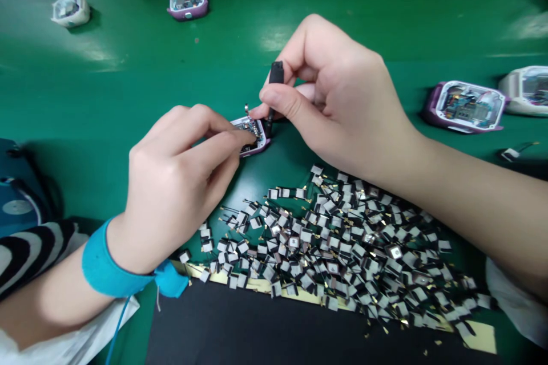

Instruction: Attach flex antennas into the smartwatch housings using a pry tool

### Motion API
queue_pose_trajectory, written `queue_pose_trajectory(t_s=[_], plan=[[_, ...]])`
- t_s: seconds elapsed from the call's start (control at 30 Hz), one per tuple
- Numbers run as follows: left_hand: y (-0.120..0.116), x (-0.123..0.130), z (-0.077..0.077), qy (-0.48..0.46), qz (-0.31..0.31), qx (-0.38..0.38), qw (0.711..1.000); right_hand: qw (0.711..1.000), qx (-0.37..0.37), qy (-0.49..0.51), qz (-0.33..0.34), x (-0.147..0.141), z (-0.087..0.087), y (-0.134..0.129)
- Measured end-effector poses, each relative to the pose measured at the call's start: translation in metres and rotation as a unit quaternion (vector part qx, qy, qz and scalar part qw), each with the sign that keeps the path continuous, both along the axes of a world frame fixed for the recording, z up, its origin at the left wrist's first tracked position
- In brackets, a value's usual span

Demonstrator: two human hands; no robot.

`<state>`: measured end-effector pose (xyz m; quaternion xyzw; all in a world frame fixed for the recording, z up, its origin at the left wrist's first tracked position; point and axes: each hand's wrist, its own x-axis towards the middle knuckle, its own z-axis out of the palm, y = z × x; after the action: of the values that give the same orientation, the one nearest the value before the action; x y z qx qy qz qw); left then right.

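Note:
My left hand (184, 177) is closed on a small watch case (260, 144) with a purple rim and a white inner frame. Its circuit board lies exposed, and part of the case is hidden under my fingers. A small metallic piece (247, 109) stands up at the case's far edge. Between the thumb and fingers of my right hand (329, 85) is a slim black stick-like tool (276, 74), held upright. The lower end of this tool is at the right edge of the case; whether it touches is unclear.
Many small black-and-white parts with thin leads (334, 239) lie piled before my hands, partly over a yellow strip (482, 337) and black mat (222, 325). Open watch cases include purple (188, 3) and white (71, 10) ones behind, and another purple one (466, 107) at right.

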<state>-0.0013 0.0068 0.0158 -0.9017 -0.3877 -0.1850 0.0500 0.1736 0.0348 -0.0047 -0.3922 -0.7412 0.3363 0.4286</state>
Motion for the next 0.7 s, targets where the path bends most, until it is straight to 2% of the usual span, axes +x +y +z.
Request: queue_pose_trajectory(t_s=[0.33, 0.57, 0.7], plan=[[-0.0002, -0.0006, -0.0013, 0.000, -0.001, -0.002, 1.000, 0.999, 0.042, -0.005, 0.006, 0.0001, -0.0032, 0.0032], [-0.0005, -0.0006, -0.0012, 0.002, 0.005, -0.001, 1.000, 1.000, 0.029, -0.003, 0.008, 0.0009, -0.0008, 0.0016], [0.0005, -0.0017, -0.0015, 0.000, -0.003, 0.004, 1.000, 0.996, 0.079, -0.031, -0.008, 0.0047, 0.0051, -0.0053]])
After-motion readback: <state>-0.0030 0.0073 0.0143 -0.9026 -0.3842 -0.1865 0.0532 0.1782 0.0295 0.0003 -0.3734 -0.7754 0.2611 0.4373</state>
